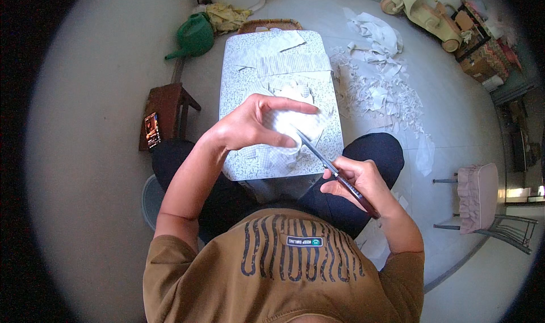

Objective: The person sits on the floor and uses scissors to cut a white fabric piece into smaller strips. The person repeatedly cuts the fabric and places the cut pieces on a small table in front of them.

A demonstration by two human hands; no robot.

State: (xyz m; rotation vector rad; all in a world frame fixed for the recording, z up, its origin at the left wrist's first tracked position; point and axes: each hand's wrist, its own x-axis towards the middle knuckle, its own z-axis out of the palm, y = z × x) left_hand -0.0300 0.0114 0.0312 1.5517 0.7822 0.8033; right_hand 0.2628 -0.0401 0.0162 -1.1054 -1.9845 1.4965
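My left hand (249,125) holds a pale checked cloth piece (315,125), washed out by bright light. Its thumb lies on the cloth's near edge and its index finger stretches along the far side; the other fingers are hidden. In my right hand (357,176) is a pair of scissors (317,152), seen nearly edge-on, with grey blades and a dark red handle. The blade tips meet the cloth close to my left thumb. Below my hands stands a small speckled table (236,84). A grey checked strip (294,64) and a white cloth piece (272,46) lie towards its far end.
Cloth scraps (379,93) spread over the floor right of the table. At left are a wooden stool (166,105) bearing a lit phone (152,130) and a green watering can (196,35). A wicker basket (270,24) sits behind the table; a cushioned chair (479,197) stands right.
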